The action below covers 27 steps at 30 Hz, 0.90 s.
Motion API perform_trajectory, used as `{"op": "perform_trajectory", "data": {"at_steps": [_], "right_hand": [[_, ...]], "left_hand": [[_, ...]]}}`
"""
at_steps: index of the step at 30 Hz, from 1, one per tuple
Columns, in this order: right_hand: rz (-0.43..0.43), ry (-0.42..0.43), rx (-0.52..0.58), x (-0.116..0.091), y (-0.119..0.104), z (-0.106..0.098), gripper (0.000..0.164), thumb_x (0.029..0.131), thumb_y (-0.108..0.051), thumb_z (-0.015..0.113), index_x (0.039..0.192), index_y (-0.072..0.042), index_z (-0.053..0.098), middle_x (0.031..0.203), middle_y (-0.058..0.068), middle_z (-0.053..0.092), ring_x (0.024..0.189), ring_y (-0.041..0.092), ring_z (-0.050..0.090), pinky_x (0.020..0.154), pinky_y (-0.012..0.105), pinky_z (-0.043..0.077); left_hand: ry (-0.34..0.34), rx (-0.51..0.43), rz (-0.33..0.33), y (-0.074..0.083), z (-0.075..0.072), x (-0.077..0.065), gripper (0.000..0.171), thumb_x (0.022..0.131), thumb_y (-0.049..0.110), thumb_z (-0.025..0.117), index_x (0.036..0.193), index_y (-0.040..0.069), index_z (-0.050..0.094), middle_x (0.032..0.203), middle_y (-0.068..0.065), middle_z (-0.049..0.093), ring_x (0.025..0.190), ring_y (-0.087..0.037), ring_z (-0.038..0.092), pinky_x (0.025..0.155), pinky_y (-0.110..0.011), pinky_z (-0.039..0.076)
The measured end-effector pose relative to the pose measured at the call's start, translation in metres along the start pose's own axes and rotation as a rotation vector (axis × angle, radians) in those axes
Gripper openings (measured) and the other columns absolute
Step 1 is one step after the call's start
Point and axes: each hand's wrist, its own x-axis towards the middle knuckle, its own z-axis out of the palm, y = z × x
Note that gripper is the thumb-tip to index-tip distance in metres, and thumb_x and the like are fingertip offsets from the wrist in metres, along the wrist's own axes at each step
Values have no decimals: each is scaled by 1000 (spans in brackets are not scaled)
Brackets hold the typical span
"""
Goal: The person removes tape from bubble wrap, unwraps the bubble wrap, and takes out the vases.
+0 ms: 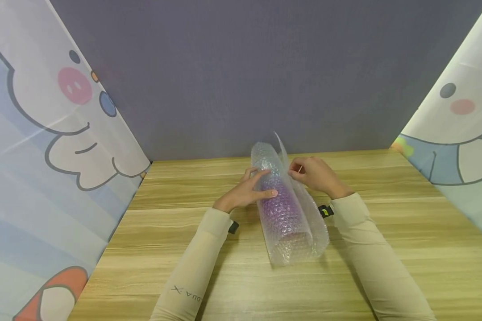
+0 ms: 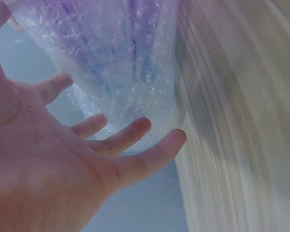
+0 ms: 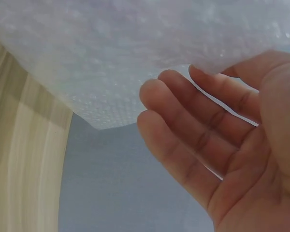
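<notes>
A roll of clear bubble wrap (image 1: pixel 291 256) lies on the table, wound around a long item (image 1: pixel 280 209) that shows purple through the layers and turns pale blue toward the far end. The wrap hides what kind of item it is. My left hand (image 1: pixel 247 191) rests against the roll's left side and top, thumb and fingers spread. In the left wrist view its fingers (image 2: pixel 150 157) reach along the wrapped item. On the other side my right hand (image 1: pixel 316 174) pinches the loose edge of the bubble wrap between thumb and index finger. Its other fingers (image 3: pixel 176 140) lie loosely bent below the sheet.
The wood-grain table (image 1: pixel 156 249) ends at a grey upright panel (image 1: pixel 209 89) behind the roll. Cartoon-printed cloths (image 1: pixel 20 147) hang at the left and right. Dark straps (image 1: pixel 326 211) sit at both wrists.
</notes>
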Motion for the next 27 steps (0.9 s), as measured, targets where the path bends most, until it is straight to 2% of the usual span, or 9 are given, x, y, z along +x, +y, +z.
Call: {"op": "perform_trajectory", "data": {"at_steps": [5,9,12,15,19,27], "right_hand": [[4,-3,13,-1,4,-3,8,96,-16,70,90,-12,70,80,3,73,69,14,63,66,34,53],[3,-7,29,-1,7,-4,6,97,-15,69,94,-10,68,84,5,73,73,15,64,67,34,53],[4,-12,42,-3,8,-5,9,98,-15,67,103,-7,67,88,8,73,75,19,67,68,37,55],[12,-25,60,-5,7,-8,19,99,-15,66,116,-5,65,91,10,74,76,21,68,68,39,56],[6,-40,75,-6,8,-10,31,99,-13,65,129,-7,63,90,10,74,72,21,68,65,36,55],[-15,-56,54,-6,13,-11,29,99,-10,63,127,-5,67,88,10,73,69,15,65,63,33,54]], "left_hand": [[21,34,23,3,0,0,86,89,65,66,161,41,25,172,-10,2,156,-41,19,117,-70,30],[31,63,49,5,2,1,81,91,62,65,160,42,28,172,-13,1,158,-39,13,116,-73,27],[31,57,52,7,3,0,78,92,62,65,159,43,30,173,-12,-3,159,-39,7,115,-76,26],[37,45,51,8,4,0,77,91,63,65,159,44,32,173,-10,-6,159,-40,3,113,-78,25],[55,54,56,10,5,-1,74,91,63,65,157,45,36,173,-8,-7,159,-39,-1,112,-79,25],[70,88,66,11,7,-1,65,92,61,65,151,45,45,173,-7,-5,158,-37,0,113,-77,26]]}}
